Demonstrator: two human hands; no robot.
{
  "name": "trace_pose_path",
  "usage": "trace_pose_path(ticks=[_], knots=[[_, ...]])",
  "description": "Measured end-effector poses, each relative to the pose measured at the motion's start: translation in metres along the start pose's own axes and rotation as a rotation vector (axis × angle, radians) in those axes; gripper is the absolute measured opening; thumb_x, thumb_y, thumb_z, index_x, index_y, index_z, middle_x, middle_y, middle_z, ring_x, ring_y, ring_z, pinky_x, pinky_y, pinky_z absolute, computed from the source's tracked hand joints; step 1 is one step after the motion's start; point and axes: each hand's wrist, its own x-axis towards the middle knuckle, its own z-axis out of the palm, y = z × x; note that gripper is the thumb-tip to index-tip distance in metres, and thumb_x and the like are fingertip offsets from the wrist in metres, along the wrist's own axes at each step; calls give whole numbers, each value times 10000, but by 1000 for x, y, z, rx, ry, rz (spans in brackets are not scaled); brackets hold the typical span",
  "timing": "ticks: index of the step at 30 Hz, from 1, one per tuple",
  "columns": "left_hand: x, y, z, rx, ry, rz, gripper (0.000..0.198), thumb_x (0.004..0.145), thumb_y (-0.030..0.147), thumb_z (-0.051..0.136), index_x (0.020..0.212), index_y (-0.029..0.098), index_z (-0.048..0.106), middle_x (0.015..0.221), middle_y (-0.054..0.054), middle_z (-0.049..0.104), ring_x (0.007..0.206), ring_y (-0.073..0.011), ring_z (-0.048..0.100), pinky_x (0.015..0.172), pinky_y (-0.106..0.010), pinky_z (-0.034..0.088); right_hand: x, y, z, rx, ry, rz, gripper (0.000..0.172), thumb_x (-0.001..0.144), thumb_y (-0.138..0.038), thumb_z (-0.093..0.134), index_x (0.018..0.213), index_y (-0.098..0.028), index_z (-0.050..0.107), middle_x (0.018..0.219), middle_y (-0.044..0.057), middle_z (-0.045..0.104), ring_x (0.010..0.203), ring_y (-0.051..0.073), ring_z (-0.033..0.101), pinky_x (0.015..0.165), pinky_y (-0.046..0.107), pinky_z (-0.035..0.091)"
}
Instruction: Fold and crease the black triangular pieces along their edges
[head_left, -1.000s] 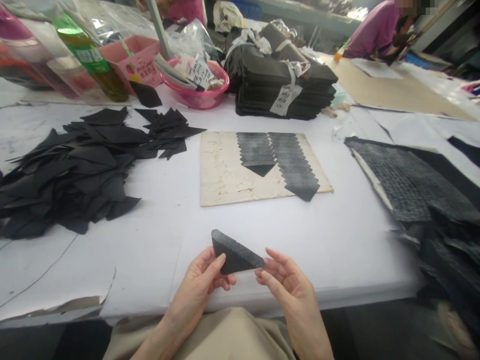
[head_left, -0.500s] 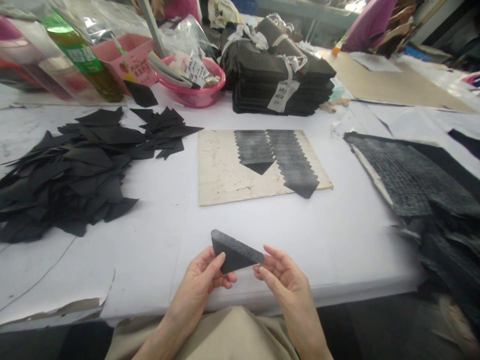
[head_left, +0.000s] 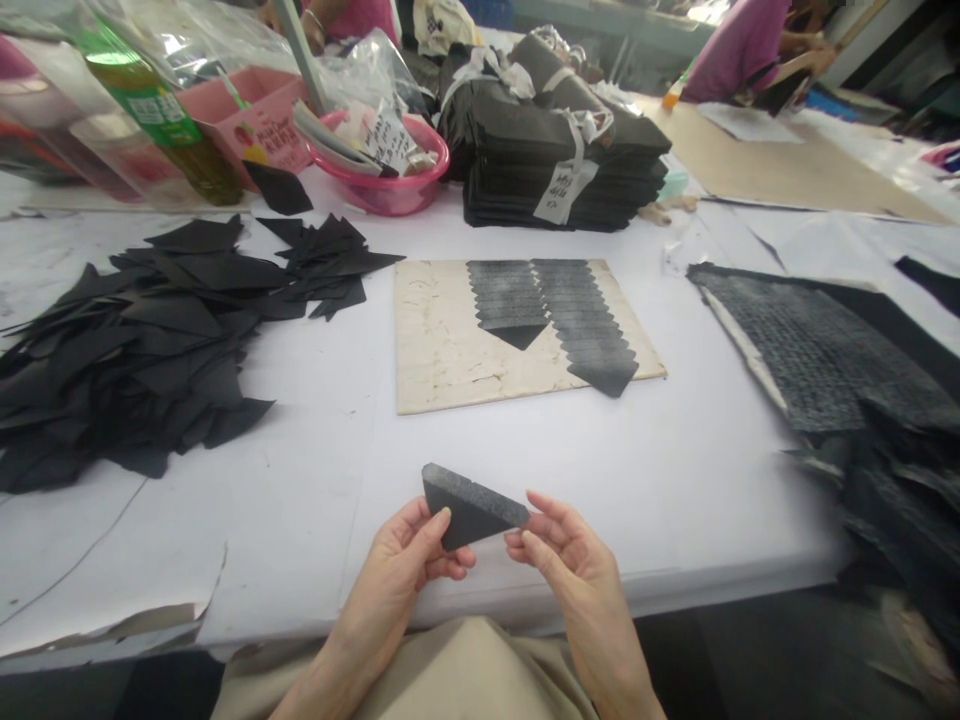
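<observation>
A black, leather-like cut piece (head_left: 474,512), roughly triangular with a grey speckled band along its upper edge, is held up near the table's front edge. My left hand (head_left: 411,550) pinches its left part, thumb on top and fingers beneath. At the pointed right end, the curled fingertips of my right hand (head_left: 571,555) close around the tip. Beyond my hands lies a beige board (head_left: 442,370). Two rows of overlapping pieces rest on it, a left row (head_left: 510,295) and a longer right row (head_left: 589,320), whose lowest piece overhangs the board's edge.
A heap of loose black pieces (head_left: 142,340) spreads at left, beside a smaller pile (head_left: 330,260). Behind stand a green-labelled bottle (head_left: 157,110), a pink basin (head_left: 375,185) and a tied black stack (head_left: 562,165). Dark textured material (head_left: 817,350) lies right. Other people work across the table.
My hands and the piece stay nearly still. The view has shifted very slightly. In the background, a co-worker's hands at the upper right have moved.
</observation>
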Motion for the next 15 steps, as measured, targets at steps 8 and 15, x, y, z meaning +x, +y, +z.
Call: trace_pose_path(ticks=[8,15], knots=[[0,-4,3,27,-6,55,328,882,416,659,1023,127,594,971,-72,640,645,-119,637,571,-204,530,3,-1,1,-22,29,23,516,769,-441,767,1194,-192,613,921,53,697,837,205,682,814,333,561],[6,-12,7,109,-2,178,374,901,469,609,942,102,550,823,-92,665,599,-145,648,545,-222,540,13,12,-1,-40,61,12,590,684,-462,825,1175,-204,625,943,62,713,838,222,688,785,323,576]])
